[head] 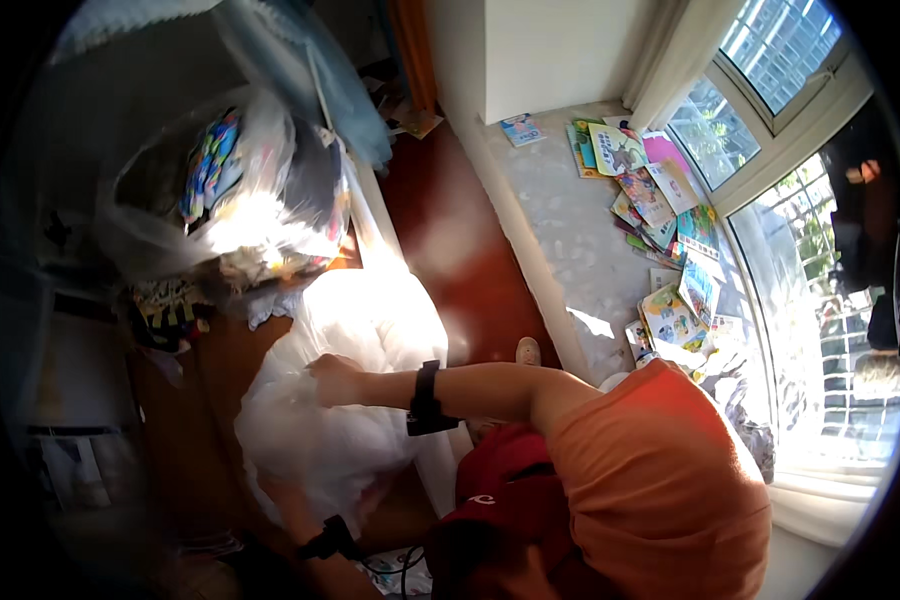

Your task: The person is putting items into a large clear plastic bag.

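Observation:
A large, whitish translucent plastic bag (330, 442) bulges in front of me, its upper part washed out by sunlight. The bag's film is gathered in my right hand (337, 380), whose arm reaches across from the right with a black band at the wrist. Lower down, my left hand (281, 491) is at the bag's lower left side, partly covered by the film, and its fingers are hidden. Beyond the bag lies another clear plastic bag (262, 150) holding colourful patterned fabric (210, 169) and dark cloth.
Brown wooden furniture (195, 390) stands under and beside the bags. Picture books (667, 315) lie scattered along the grey window ledge (540, 202) at the right. Reddish flooring (457, 247) runs between. A bluish curtain (292, 67) hangs at the upper left. A cable (405, 566) runs near my left wrist.

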The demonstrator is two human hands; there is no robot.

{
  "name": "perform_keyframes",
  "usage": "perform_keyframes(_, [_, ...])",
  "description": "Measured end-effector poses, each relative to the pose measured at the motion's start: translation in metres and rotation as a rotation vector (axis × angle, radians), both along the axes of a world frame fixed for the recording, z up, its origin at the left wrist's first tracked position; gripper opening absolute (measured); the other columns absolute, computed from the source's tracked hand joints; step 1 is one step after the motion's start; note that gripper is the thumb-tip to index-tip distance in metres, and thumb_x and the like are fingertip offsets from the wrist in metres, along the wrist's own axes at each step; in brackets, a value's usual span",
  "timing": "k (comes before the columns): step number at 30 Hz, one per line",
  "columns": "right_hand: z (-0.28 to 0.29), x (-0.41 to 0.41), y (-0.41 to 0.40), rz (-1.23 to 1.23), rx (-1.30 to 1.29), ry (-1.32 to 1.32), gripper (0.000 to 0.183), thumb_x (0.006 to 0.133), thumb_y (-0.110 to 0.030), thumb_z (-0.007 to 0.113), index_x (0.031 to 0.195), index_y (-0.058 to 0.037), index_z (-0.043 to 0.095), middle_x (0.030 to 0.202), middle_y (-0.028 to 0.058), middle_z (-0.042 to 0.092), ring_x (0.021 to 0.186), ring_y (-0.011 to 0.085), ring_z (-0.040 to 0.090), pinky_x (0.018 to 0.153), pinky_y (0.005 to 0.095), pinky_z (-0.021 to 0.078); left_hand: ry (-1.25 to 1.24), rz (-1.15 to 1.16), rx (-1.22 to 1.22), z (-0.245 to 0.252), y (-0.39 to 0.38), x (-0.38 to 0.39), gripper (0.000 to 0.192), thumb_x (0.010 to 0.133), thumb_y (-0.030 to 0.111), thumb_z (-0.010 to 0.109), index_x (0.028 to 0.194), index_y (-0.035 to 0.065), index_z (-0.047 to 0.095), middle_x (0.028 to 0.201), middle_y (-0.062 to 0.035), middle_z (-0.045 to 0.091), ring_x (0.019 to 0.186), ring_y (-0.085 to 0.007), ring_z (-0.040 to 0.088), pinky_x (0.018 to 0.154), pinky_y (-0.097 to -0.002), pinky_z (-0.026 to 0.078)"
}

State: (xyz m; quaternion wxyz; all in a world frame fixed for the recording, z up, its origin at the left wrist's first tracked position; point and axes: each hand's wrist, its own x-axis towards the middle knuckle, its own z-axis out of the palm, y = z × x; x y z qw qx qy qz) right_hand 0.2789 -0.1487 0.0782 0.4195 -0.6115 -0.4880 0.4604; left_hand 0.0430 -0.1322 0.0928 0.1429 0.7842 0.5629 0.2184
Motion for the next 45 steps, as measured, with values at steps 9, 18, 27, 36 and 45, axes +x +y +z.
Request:
perform_keyframes(9, [0.126,0.221,-0.081,-0.326,0.090,0.282,0.024,0.060,0.006,0.050,0.084,0.0083,0.056,0.055,0.0114,0.053,0.052,0.0166,0.053,0.048,0.0270,0.0432,-0.102,-0.644,-0.018,0.115,0.017,0.224,0.020,0.068,0.014,0.058,0.082,0.0000,0.056,0.076,-0.0127,0.060,0.069,-0.0243,0.057,0.059,-0.0314,0.044])
perform_keyframes(18, [0.198,0.377,-0.284,-0.761,0.361,-0.187,0.040,0.051,0.007,0.050,0.091,0.0053,0.056,0.064,0.0075,0.055,0.056,0.0121,0.050,0.050,0.0253,0.0408,-0.093,-1.371,-0.062,0.173,-0.060,0.488,0.018,0.068,0.012,0.058,0.082,0.0007,0.057,0.076,-0.0111,0.060,0.068,-0.0235,0.056,0.060,-0.0302,0.044])
perform_keyframes(27, [0.091,0.417,-0.394,-1.148,0.138,0.154,0.022,0.064,0.007,0.047,0.084,0.0055,0.055,0.067,0.0078,0.055,0.056,0.0131,0.051,0.050,0.0251,0.0426,0.187,-1.648,-0.251,0.112,-0.149,0.656,0.025,0.070,0.024,0.055,0.081,0.0016,0.058,0.076,-0.0184,0.057,0.073,-0.0305,0.056,0.062,-0.0336,0.043])
perform_keyframes(36, [-0.104,0.441,-0.423,-1.466,-0.132,0.430,0.015,0.066,-0.009,0.053,0.075,0.0021,0.058,0.063,0.0093,0.056,0.053,0.0169,0.054,0.047,0.0265,0.0418,0.828,-1.588,-0.416,-0.130,-0.178,0.753,0.038,0.063,0.022,0.059,0.097,0.0067,0.057,0.100,-0.0178,0.054,0.095,-0.0292,0.052,0.078,-0.0342,0.041])
perform_keyframes(45, [-0.082,0.457,-0.428,-1.339,-0.372,0.004,0.044,0.056,-0.012,0.063,0.096,0.0031,0.049,0.073,0.0156,0.056,0.067,0.0223,0.056,0.059,0.0314,0.0433,0.355,-1.499,-0.067,-0.080,-0.195,0.721,0.060,0.062,0.019,0.062,0.116,0.0096,0.037,0.120,-0.0157,0.036,0.110,-0.0304,0.038,0.092,-0.0469,0.024])
